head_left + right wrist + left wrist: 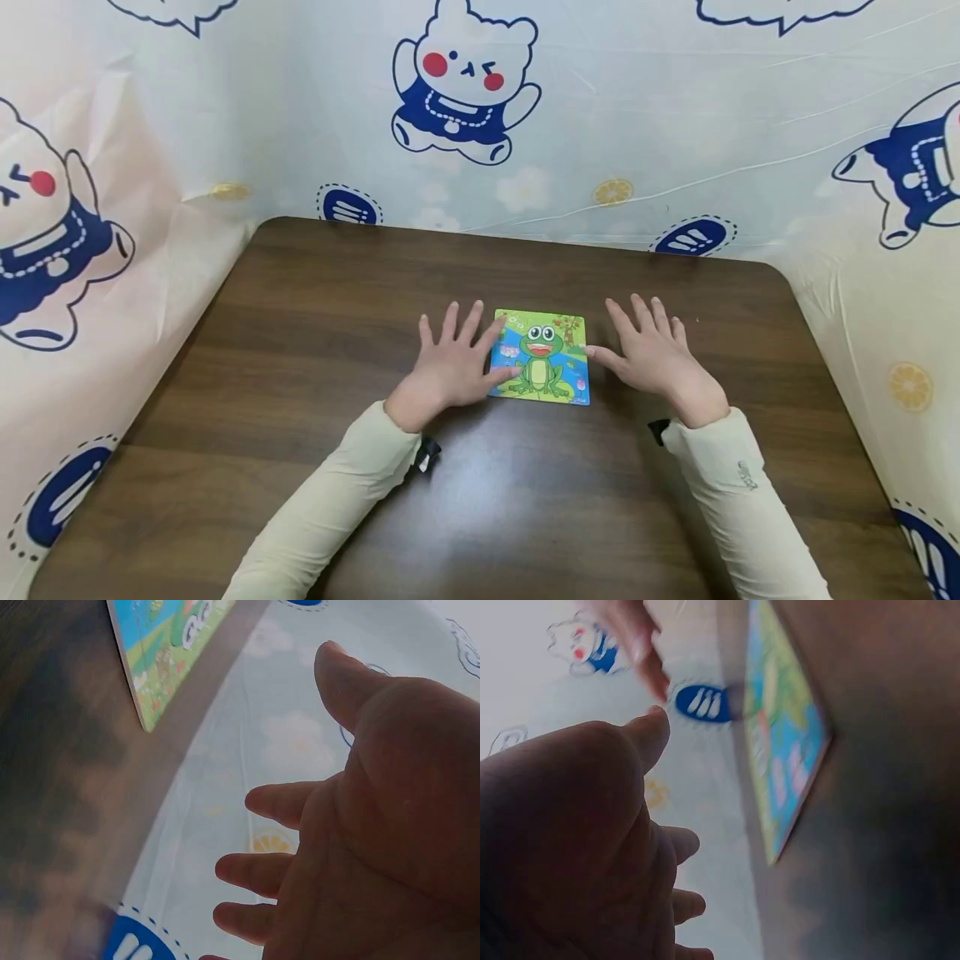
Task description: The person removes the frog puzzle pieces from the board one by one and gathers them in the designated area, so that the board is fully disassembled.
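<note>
A square frog puzzle board (540, 358), bright green and blue with a smiling frog, lies flat near the middle of the table. Above its left side hovers my left hand (453, 367), fingers spread, with thumb and index finger overlapping the board in the head view. My right hand (656, 358) is just right of the board, fingers also spread, its thumb tip near the right edge. In the left wrist view, the board (787, 712) is apart from the left hand (577, 840). Likewise the right wrist view has a gap between the board (165, 652) and the right hand (360, 802).
The brown wooden table (300, 333) has rounded far corners. A pale curtain (300, 108) printed with cartoon bears hangs behind it and along both sides. Dark straps show at both sleeve cuffs (716, 450).
</note>
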The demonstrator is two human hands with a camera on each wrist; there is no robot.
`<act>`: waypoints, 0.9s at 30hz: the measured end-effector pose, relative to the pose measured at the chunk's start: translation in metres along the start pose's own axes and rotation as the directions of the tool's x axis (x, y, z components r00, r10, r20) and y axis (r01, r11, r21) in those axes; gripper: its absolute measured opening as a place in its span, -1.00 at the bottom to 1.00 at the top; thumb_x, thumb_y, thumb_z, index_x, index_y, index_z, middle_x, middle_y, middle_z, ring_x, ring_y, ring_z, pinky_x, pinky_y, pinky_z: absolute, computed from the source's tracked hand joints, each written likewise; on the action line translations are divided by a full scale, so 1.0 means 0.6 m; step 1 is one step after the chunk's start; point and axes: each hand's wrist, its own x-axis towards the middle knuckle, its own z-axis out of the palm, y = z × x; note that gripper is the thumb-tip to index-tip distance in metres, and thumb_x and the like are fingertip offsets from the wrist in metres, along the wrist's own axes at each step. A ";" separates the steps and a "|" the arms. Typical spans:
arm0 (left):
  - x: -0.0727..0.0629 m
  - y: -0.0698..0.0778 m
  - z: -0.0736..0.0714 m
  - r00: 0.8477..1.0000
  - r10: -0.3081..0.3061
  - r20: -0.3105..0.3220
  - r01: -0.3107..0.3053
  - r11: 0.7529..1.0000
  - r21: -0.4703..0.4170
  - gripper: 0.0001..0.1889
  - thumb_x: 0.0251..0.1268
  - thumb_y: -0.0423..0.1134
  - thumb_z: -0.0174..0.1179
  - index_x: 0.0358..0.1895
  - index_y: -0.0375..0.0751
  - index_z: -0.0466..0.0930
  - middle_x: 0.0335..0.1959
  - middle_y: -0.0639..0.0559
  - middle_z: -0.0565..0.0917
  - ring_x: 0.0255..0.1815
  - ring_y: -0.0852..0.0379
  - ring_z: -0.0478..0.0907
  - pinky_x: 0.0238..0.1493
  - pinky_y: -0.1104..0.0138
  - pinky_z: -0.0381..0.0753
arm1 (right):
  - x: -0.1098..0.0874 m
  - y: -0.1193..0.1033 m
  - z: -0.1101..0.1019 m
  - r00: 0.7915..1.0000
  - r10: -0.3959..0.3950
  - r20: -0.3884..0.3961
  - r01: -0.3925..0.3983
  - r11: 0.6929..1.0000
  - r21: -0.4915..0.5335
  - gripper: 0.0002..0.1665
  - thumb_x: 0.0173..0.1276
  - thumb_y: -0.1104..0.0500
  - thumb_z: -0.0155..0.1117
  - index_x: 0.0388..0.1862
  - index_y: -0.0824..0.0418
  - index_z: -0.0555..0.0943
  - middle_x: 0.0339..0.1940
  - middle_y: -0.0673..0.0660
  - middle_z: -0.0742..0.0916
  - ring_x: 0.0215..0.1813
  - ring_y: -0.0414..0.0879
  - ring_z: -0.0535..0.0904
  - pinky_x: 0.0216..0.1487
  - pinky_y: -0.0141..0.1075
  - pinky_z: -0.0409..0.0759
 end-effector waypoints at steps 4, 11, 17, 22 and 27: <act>0.008 0.017 0.018 0.999 0.027 0.045 -0.028 0.999 0.022 -0.11 0.38 0.55 -0.26 0.67 0.32 -0.24 0.72 -0.01 -0.31 0.71 -0.25 -0.40 0.52 -0.41 -0.38 | 0.023 -0.015 0.009 0.999 -0.037 -0.019 0.037 0.999 0.011 0.03 0.51 -0.36 0.02 0.70 0.13 -0.05 0.68 0.42 -0.04 0.66 0.45 -0.30 0.54 0.43 -0.26; 0.019 0.048 0.035 0.992 0.100 0.083 -0.104 0.994 0.040 -0.11 0.36 0.56 -0.25 0.66 0.34 -0.22 0.72 0.01 -0.29 0.71 -0.23 -0.42 0.55 -0.36 -0.32 | 0.059 -0.042 0.023 0.989 -0.127 -0.071 0.129 0.992 0.018 -0.06 0.54 -0.27 0.08 0.67 0.15 0.06 0.65 0.44 0.10 0.66 0.45 -0.16 0.54 0.42 -0.12; 0.019 0.066 0.042 0.975 0.193 0.110 -0.195 0.981 0.012 -0.13 0.41 0.51 -0.22 0.67 0.30 -0.20 0.72 0.05 -0.26 0.72 -0.17 -0.32 0.65 -0.11 -0.06 | 0.084 -0.058 0.032 0.974 -0.211 -0.088 0.212 0.977 0.005 -0.14 0.54 -0.24 0.10 0.61 0.20 0.22 0.61 0.41 0.25 0.63 0.38 0.07 0.55 0.31 0.11; 0.015 0.074 0.047 0.966 0.223 0.133 -0.227 0.974 0.017 -0.11 0.41 0.51 -0.22 0.67 0.24 -0.18 0.72 0.09 -0.22 0.73 -0.11 -0.31 0.66 -0.01 -0.03 | 0.100 -0.067 0.038 0.963 -0.253 -0.090 0.257 0.966 0.033 -0.21 0.53 -0.21 0.15 0.55 0.20 0.34 0.55 0.38 0.37 0.57 0.30 0.25 0.51 0.23 0.28; 0.014 0.075 0.048 0.959 0.249 0.137 -0.253 0.967 0.013 -0.12 0.42 0.50 -0.21 0.67 0.21 -0.11 0.72 0.10 -0.19 0.73 -0.09 -0.27 0.66 0.00 -0.01 | 0.113 -0.075 0.044 0.950 -0.299 -0.091 0.307 0.946 0.100 -0.33 0.55 -0.16 0.13 0.46 0.19 0.46 0.37 0.32 0.57 0.36 0.21 0.52 0.36 0.16 0.48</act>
